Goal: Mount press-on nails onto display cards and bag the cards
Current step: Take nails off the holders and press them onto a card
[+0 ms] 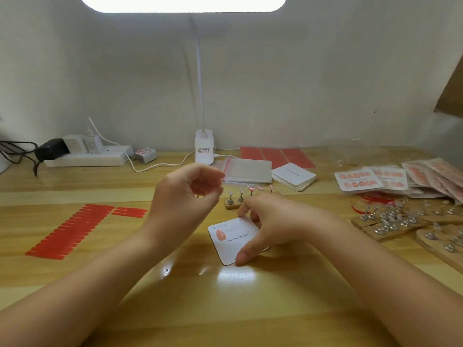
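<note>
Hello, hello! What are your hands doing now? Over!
Right hand holding the card by its edges. Left hand raised, fingers curled. One nail mounted. Nothing blocking.

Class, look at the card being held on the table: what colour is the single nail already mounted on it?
Peachy orange-pink, on the white card at its upper left nail; head view.

white display card (238, 242) flat on the wood, tilted, one coral nail (221, 234) mounted at its upper left corner
</note>
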`<state>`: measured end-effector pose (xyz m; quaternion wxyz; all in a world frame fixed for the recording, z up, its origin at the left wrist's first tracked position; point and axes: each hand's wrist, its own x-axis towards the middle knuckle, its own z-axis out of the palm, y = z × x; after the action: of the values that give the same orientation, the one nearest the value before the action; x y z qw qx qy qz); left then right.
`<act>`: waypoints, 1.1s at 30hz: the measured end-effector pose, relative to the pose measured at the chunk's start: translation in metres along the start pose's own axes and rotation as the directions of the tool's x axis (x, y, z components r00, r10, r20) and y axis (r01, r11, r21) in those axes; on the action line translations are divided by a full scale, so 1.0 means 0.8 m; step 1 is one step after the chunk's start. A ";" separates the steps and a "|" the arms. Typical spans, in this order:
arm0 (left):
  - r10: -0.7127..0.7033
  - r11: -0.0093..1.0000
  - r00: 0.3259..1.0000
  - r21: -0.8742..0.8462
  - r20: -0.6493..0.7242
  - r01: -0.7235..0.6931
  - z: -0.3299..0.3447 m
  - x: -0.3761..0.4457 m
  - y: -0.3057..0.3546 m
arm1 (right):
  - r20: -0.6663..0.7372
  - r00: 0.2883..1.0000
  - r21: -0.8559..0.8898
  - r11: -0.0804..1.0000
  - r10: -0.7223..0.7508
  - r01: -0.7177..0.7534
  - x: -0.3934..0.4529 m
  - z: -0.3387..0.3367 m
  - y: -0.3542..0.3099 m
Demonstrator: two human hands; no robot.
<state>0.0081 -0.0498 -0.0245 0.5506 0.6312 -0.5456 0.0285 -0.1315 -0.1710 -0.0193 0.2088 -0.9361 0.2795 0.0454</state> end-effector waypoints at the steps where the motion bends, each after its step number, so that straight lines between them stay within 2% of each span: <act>1: -0.028 1.000 0.999 0.008 0.020 0.028 0.003 -0.004 -0.005 | -0.002 1.000 0.002 1.000 0.003 -0.003 0.001 0.000 0.002; 4: -0.071 0.997 0.995 0.026 0.068 0.069 0.010 -0.013 -0.014 | 0.004 1.000 0.010 1.000 0.005 -0.006 0.004 0.001 0.005; 9: -0.032 0.998 0.996 0.063 0.086 0.027 0.012 -0.016 -0.015 | -0.077 0.997 0.066 0.997 -0.023 0.028 0.006 0.005 0.009; 13: -0.053 0.997 0.997 0.058 0.050 0.050 0.011 -0.016 -0.019 | -0.152 0.987 0.251 0.965 -0.044 0.081 0.009 0.010 0.014; 17: -0.032 0.998 0.999 0.056 0.024 0.030 0.011 -0.016 -0.023 | -0.253 0.967 0.586 0.799 0.021 0.135 0.012 0.018 0.027; 20: 0.021 0.995 1.000 0.098 0.006 -0.022 0.009 -0.015 -0.025 | -0.335 0.940 0.718 0.664 0.065 0.210 0.015 0.024 0.028; 23: 0.075 0.993 0.997 0.095 -0.033 -0.072 0.006 -0.011 -0.019 | -0.360 0.931 0.793 0.543 0.054 0.275 0.015 0.021 0.019; 28: 0.119 0.992 0.985 -0.014 -0.121 -0.122 -0.008 0.001 0.003 | -0.379 0.923 0.869 0.367 0.063 0.331 0.004 -0.001 -0.003; 33: 0.150 0.989 0.973 0.014 -0.173 -0.150 -0.021 0.011 0.015 | -0.345 0.937 0.918 0.221 0.042 0.328 -0.010 -0.017 -0.026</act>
<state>0.0123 -0.0410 -0.0045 0.5920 0.5835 -0.5416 0.1252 -0.1271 -0.1570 0.0023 0.6999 -0.6218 0.1864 -0.2977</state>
